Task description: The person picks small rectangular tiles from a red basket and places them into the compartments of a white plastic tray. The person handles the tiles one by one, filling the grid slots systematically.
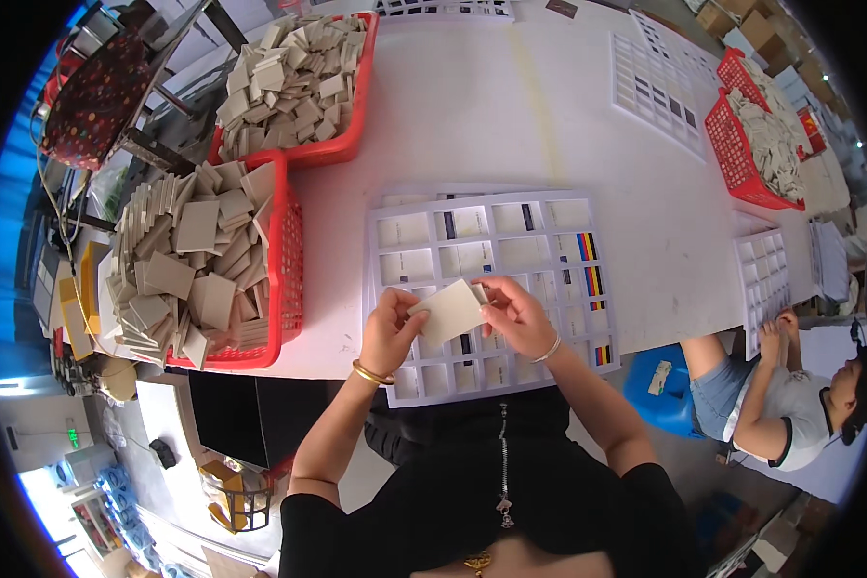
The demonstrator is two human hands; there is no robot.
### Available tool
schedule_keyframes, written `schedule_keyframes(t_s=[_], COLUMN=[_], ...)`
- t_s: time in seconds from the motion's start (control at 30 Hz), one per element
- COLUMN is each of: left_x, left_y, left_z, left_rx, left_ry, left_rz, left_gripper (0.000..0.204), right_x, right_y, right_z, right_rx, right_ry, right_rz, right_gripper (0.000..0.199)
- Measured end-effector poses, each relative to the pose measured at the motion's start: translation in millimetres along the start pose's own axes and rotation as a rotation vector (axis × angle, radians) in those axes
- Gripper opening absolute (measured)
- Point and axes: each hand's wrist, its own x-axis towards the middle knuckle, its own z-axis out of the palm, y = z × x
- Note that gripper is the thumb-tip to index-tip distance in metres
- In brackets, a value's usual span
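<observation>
A pale, flat rectangular piece (445,316) is held tilted between my two hands, above the white compartmented tray (482,196). My left hand (391,332) pinches its left edge between thumb and fingers. On the opposite side, my right hand (520,318) grips the right edge, where a second thin edge shows, so there may be more than one piece. Shallow rectangular compartments in the tray hold pale pieces, some with dark blocks or coloured stripes. My hands and the piece hide part of the tray's middle. Another tray's edge shows beneath it.
Two red baskets (291,252) piled with beige flat pieces (198,225) stand to the left. More white trays (657,91) and red baskets (737,159) are at the right. A seated person (790,405) handles a tray at the far right, beside a blue stool (660,390).
</observation>
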Motion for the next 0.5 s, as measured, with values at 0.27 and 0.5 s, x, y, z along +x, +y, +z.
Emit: schedule_keyframes(t_s=[0.27,0.5], left_x=[38,92], left_y=[5,-1], left_z=[7,1], left_rx=[0.096,0.387], left_ry=[-0.097,0.078], left_rz=[-0.096,0.062], left_gripper=[0.012,0.017], right_x=[7,35], right_y=[-6,-11], right_z=[-44,-107], right_rx=[-0.183,-0.324], right_ry=[0.041,0.517], right_rz=[0.096,-0.132], right_gripper=[0.028,0.024])
